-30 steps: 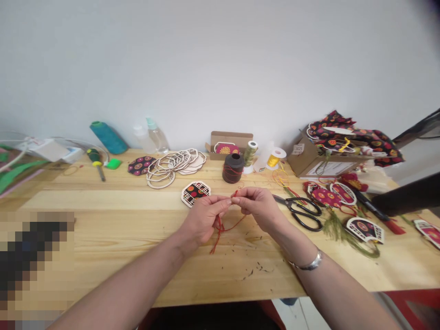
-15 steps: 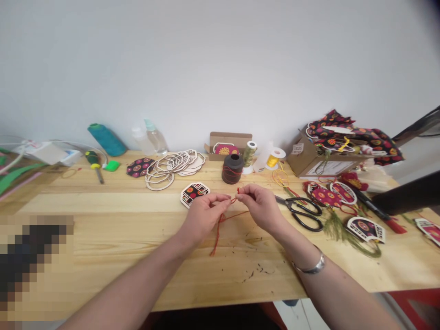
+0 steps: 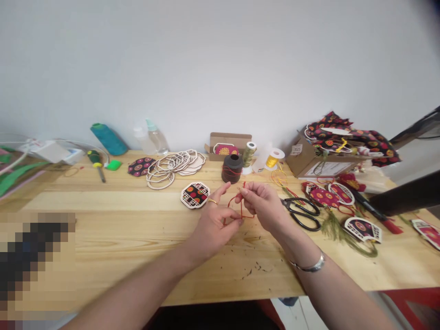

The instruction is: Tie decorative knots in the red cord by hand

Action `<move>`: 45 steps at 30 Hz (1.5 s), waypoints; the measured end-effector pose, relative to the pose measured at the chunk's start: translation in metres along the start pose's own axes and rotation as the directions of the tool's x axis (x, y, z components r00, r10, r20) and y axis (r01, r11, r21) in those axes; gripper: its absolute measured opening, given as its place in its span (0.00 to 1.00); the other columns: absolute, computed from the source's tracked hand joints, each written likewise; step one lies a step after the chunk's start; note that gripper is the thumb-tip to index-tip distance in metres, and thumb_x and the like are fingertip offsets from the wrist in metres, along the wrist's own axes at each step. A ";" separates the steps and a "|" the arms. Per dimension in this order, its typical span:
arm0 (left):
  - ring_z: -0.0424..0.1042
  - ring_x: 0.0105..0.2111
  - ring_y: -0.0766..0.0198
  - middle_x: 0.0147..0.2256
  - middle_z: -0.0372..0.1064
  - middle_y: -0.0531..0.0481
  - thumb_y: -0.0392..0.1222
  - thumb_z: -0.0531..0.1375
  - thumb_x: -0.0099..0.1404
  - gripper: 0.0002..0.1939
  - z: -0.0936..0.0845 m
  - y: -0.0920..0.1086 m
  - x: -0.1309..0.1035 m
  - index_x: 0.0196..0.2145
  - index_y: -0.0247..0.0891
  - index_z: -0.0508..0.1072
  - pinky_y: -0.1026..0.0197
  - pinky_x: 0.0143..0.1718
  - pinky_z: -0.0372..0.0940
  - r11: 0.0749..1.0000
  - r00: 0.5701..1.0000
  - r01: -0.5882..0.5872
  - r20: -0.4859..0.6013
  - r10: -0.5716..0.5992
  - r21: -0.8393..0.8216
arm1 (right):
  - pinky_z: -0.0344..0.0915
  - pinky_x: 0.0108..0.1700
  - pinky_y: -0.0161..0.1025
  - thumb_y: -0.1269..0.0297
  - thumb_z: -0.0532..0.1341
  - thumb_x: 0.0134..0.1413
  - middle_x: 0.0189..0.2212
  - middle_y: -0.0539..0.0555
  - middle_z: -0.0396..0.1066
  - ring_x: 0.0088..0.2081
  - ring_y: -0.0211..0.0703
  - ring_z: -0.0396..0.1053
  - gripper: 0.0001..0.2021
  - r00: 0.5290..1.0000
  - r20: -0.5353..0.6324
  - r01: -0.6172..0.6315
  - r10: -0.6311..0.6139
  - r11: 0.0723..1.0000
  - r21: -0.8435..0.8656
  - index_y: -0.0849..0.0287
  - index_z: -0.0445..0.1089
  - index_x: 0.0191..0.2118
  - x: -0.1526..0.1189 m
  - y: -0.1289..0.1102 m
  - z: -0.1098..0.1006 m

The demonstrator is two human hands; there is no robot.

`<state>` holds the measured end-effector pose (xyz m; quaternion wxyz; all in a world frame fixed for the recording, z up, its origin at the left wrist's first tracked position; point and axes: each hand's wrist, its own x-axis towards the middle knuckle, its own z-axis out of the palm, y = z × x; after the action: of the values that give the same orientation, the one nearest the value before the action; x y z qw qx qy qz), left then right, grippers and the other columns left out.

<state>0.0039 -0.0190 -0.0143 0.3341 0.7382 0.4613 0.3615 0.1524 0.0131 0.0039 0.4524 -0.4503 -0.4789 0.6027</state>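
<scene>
A thin red cord [image 3: 241,208] runs between my two hands over the wooden table. My right hand [image 3: 259,201] pinches the upper part of it, with a short end sticking up above the fingertips. Lower down, my left hand [image 3: 218,220] grips the cord between thumb and fingertips, while one finger with a ring points up and away. Beside my left hand lies an octagonal ornament [image 3: 195,195] with a white cut-out frame and dark patterned cloth. Black-handled scissors [image 3: 304,213] rest just right of my right hand.
A dark thread cone [image 3: 232,168] stands beyond my hands, beside a green spool [image 3: 250,154] and a yellow spool [image 3: 274,159]. Pale cut-out frames [image 3: 175,165] are piled at the back left. A cardboard box [image 3: 318,160] heaped with cloth stands right, near tasselled ornaments [image 3: 363,229].
My left hand has moved slightly right and down and turned, lifting one finger. The cord, earlier trailing down to the table, is now drawn in strands between both hands.
</scene>
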 end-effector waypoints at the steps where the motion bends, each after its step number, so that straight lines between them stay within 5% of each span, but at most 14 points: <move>1: 0.51 0.59 0.50 0.61 0.49 0.47 0.38 0.59 0.58 0.08 -0.003 0.003 0.000 0.25 0.39 0.77 0.49 0.57 0.51 0.999 0.999 -0.007 0.046 0.005 0.035 | 0.44 0.17 0.30 0.57 0.62 0.45 0.19 0.46 0.66 0.15 0.27 0.49 0.12 0.999 0.030 -0.022 0.020 0.998 0.057 0.59 0.61 0.25 -0.001 0.000 0.001; 3: 0.53 0.59 0.51 0.56 0.60 0.45 0.38 0.59 0.57 0.07 -0.015 0.010 -0.001 0.24 0.39 0.76 0.51 0.55 0.54 0.993 0.973 -0.034 0.231 0.008 0.112 | 0.42 0.16 0.29 0.57 0.63 0.44 0.16 0.44 0.62 0.15 0.27 0.48 0.13 0.998 0.054 -0.035 0.030 0.995 0.096 0.59 0.61 0.24 -0.002 -0.001 0.002; 6: 0.65 0.50 0.50 0.40 0.72 0.47 0.45 0.62 0.56 0.07 -0.038 0.023 -0.003 0.23 0.41 0.76 0.46 0.54 0.54 0.969 0.873 -0.122 0.488 0.001 0.216 | 0.43 0.16 0.29 0.58 0.63 0.44 0.15 0.44 0.61 0.15 0.27 0.49 0.12 0.999 0.042 -0.006 0.005 0.999 0.040 0.60 0.62 0.23 -0.002 -0.001 0.001; 8: 0.69 0.45 0.52 0.40 0.72 0.46 0.45 0.58 0.59 0.11 -0.050 0.029 -0.002 0.24 0.39 0.75 0.47 0.51 0.57 0.961 0.931 -0.055 0.363 -0.049 0.272 | 0.44 0.17 0.29 0.59 0.62 0.45 0.15 0.44 0.61 0.15 0.27 0.50 0.11 0.999 0.033 0.016 -0.015 1.000 -0.015 0.60 0.62 0.22 -0.002 -0.001 0.000; 9: 0.67 0.49 0.52 0.46 0.70 0.44 0.44 0.56 0.61 0.11 -0.052 0.031 -0.001 0.27 0.39 0.75 0.48 0.52 0.57 0.965 0.979 0.017 0.194 -0.070 0.263 | 0.45 0.17 0.29 0.60 0.62 0.45 0.15 0.44 0.62 0.15 0.27 0.50 0.11 0.999 0.031 0.025 -0.024 0.999 -0.037 0.60 0.63 0.22 -0.003 -0.002 0.001; 11: 0.63 0.53 0.55 0.53 0.65 0.44 0.43 0.55 0.62 0.10 -0.050 0.031 0.003 0.38 0.39 0.74 0.51 0.54 0.55 0.989 0.992 0.057 -0.118 -0.041 0.139 | 0.47 0.18 0.30 0.61 0.62 0.45 0.15 0.44 0.62 0.16 0.28 0.51 0.10 0.999 0.030 0.037 -0.035 0.997 -0.065 0.60 0.63 0.23 -0.003 -0.002 0.002; 12: 0.62 0.54 0.57 0.54 0.64 0.45 0.42 0.55 0.63 0.13 -0.045 0.028 0.005 0.43 0.39 0.72 0.52 0.55 0.55 0.998 0.990 0.041 -0.135 -0.035 0.045 | 0.48 0.18 0.30 0.61 0.62 0.45 0.15 0.44 0.62 0.16 0.28 0.52 0.10 0.999 0.031 0.040 -0.038 0.996 -0.078 0.60 0.64 0.23 -0.004 -0.002 0.004; 15: 0.66 0.51 0.60 0.51 0.67 0.44 0.41 0.53 0.64 0.18 -0.026 0.016 0.008 0.51 0.38 0.66 0.56 0.52 0.60 0.942 0.989 0.147 0.066 -0.134 -0.301 | 0.52 0.21 0.31 0.62 0.62 0.44 0.16 0.45 0.63 0.18 0.30 0.55 0.09 0.999 0.022 0.045 -0.042 0.992 -0.116 0.60 0.64 0.22 -0.003 0.000 0.007; 17: 0.68 0.48 0.60 0.50 0.68 0.44 0.41 0.53 0.63 0.18 -0.016 0.008 0.009 0.51 0.36 0.66 0.57 0.50 0.61 0.896 0.983 0.183 0.068 -0.170 -0.405 | 0.55 0.24 0.31 0.62 0.62 0.43 0.17 0.46 0.64 0.20 0.31 0.58 0.09 0.999 0.014 0.038 -0.036 0.990 -0.135 0.60 0.64 0.22 -0.002 0.002 0.008; 21: 0.71 0.35 0.62 0.39 0.73 0.45 0.41 0.56 0.61 0.17 -0.011 0.001 0.009 0.46 0.34 0.70 0.60 0.38 0.66 0.863 0.964 0.254 0.042 -0.262 -0.437 | 0.57 0.26 0.33 0.62 0.63 0.42 0.18 0.47 0.66 0.22 0.33 0.61 0.09 1.000 -0.016 0.015 -0.018 0.984 -0.177 0.60 0.65 0.22 -0.001 0.007 0.009; 28: 0.68 0.28 0.67 0.27 0.72 0.50 0.41 0.60 0.56 0.07 -0.014 0.000 0.011 0.28 0.34 0.76 0.66 0.28 0.60 0.814 0.929 0.343 0.043 -0.367 -0.469 | 0.57 0.24 0.32 0.61 0.64 0.41 0.18 0.48 0.67 0.21 0.33 0.61 0.09 1.000 -0.006 0.010 -0.011 0.984 -0.178 0.60 0.66 0.23 0.001 0.012 0.009; 32: 0.58 0.18 0.73 0.24 0.70 0.51 0.42 0.63 0.52 0.08 -0.011 -0.005 0.012 0.28 0.33 0.76 0.69 0.17 0.51 0.662 0.895 0.403 0.120 -0.429 -0.632 | 0.57 0.24 0.32 0.59 0.65 0.41 0.17 0.49 0.68 0.21 0.33 0.62 0.11 1.000 0.020 -0.018 0.021 0.992 -0.128 0.60 0.65 0.23 0.001 0.013 0.009; 38: 0.48 0.14 0.79 0.20 0.66 0.53 0.42 0.67 0.49 0.09 -0.014 -0.006 0.014 0.25 0.32 0.76 0.71 0.14 0.42 0.435 0.856 0.475 0.285 -0.432 -0.765 | 0.48 0.17 0.29 0.58 0.67 0.38 0.16 0.48 0.69 0.16 0.28 0.56 0.14 0.988 0.091 -0.128 0.128 0.992 -0.006 0.61 0.65 0.23 -0.001 0.006 0.007; 45: 0.48 0.14 0.80 0.20 0.66 0.53 0.40 0.68 0.48 0.08 -0.015 -0.008 0.012 0.24 0.33 0.76 0.71 0.14 0.39 0.372 0.829 0.515 0.338 -0.447 -0.772 | 0.42 0.14 0.28 0.56 0.67 0.38 0.15 0.46 0.66 0.13 0.26 0.51 0.15 0.970 0.178 -0.179 0.166 0.982 0.059 0.62 0.65 0.24 0.000 0.006 0.003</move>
<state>-0.0083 -0.0023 -0.0103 0.7518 0.3295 0.4109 0.3967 0.1493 0.0116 -0.0018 0.3717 -0.4192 -0.4521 0.6941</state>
